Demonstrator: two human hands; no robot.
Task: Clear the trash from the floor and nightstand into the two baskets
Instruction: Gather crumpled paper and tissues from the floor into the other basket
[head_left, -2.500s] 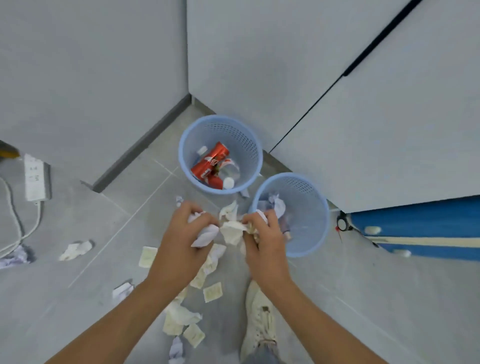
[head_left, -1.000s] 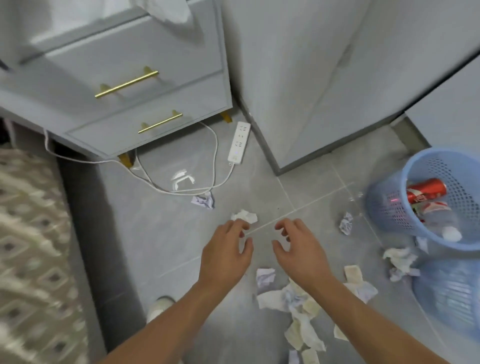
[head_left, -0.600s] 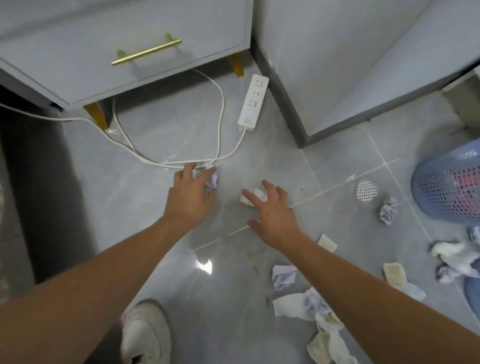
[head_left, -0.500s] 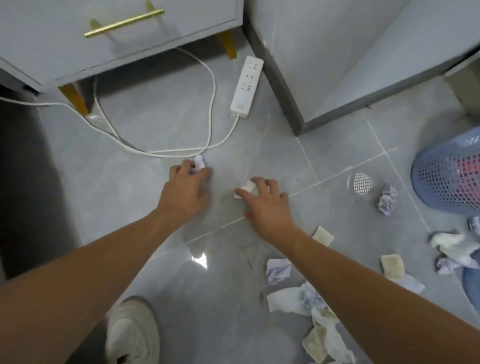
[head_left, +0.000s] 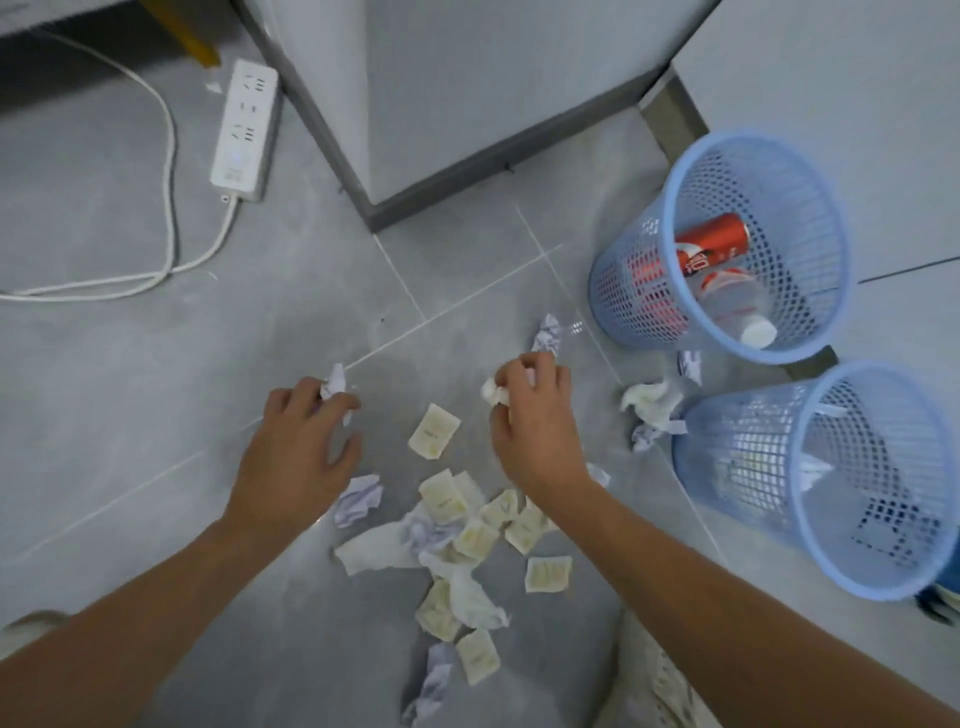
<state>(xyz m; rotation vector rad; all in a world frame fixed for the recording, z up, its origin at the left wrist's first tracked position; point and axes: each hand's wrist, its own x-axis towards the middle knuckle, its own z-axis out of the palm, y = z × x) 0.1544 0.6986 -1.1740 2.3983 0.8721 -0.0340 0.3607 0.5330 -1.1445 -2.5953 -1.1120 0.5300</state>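
Observation:
My left hand (head_left: 296, 457) pinches a crumpled bluish paper ball (head_left: 333, 382) above the grey floor. My right hand (head_left: 535, 431) holds a crumpled white paper wad (head_left: 493, 393). Below and between the hands lies a heap of several pale square packets and tissues (head_left: 457, 535). A crumpled paper (head_left: 546, 332) lies just beyond my right hand. At the right stand two blue mesh baskets: the far basket (head_left: 675, 208) contains a red can (head_left: 714, 244) and a plastic bottle, the near basket (head_left: 810, 483) has paper in it. White tissues (head_left: 649, 405) lie between the baskets.
A white power strip (head_left: 243, 130) with its cable (head_left: 166, 208) lies on the floor at upper left. A grey cabinet corner (head_left: 374, 208) juts out at top centre. A shoe toe (head_left: 649, 675) shows at the bottom edge.
Both hands have picked the paper balls off the floor near the cable and carried them right toward the baskets; the view has swung right, bringing both baskets back into sight.

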